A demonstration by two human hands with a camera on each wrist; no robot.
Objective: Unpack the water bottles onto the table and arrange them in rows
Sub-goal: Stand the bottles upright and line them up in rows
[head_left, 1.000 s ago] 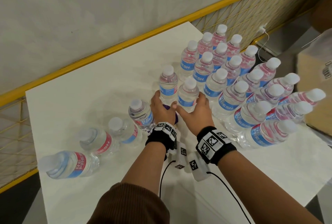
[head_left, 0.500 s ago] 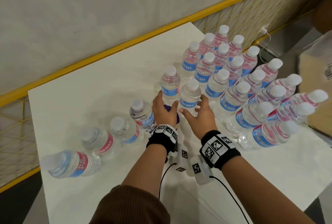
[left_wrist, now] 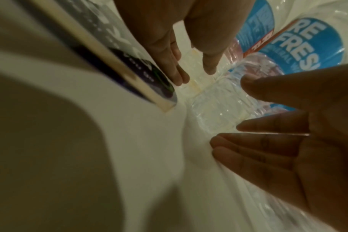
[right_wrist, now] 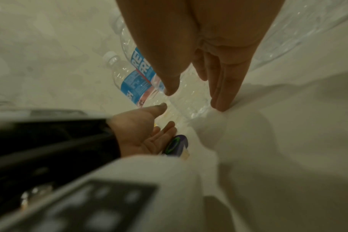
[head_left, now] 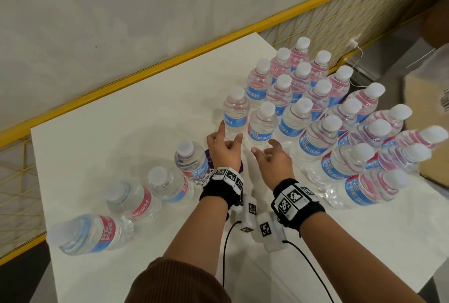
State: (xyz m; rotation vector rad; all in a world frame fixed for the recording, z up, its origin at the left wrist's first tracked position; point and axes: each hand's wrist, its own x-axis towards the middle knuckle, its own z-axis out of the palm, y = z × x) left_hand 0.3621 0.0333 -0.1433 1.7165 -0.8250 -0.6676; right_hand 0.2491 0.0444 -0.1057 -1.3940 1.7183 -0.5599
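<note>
Near the tabletop's [head_left: 126, 118] middle, both hands, left hand [head_left: 224, 148] and right hand [head_left: 273, 162], hover released; a careless nudge could topple the close-packed water bottles [head_left: 261, 125].

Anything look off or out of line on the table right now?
Yes. Four bottles trail off in a loose diagonal on the left, apart from the packed rows on the right. A purple card lies flat on the table beside the left hand. All bottles stand upright; no spill shows.
</note>
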